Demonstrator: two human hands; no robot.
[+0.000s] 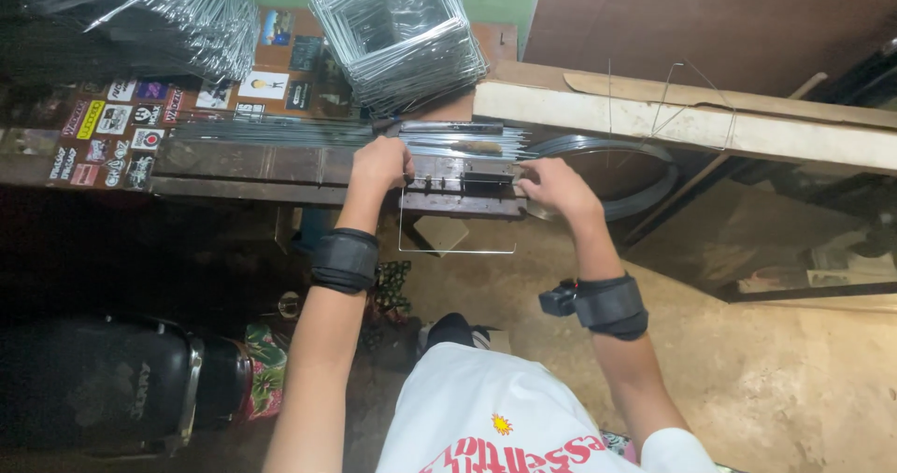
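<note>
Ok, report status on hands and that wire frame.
Left hand and right hand both grip the thin bent steel wire frame at the wooden bench jig. Frame hangs off the bench edge. Nothing blocking.

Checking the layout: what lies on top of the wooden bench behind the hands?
On the bench: straight wire rods and stacked bent wire frames. Stickers partly covered.

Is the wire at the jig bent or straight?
Bent: the wire hangs as a three-sided frame below the jig, held by left hand and right hand.

Fingers (400,167) of both hands hidden behind knuckles, wire grip unclear
</note>
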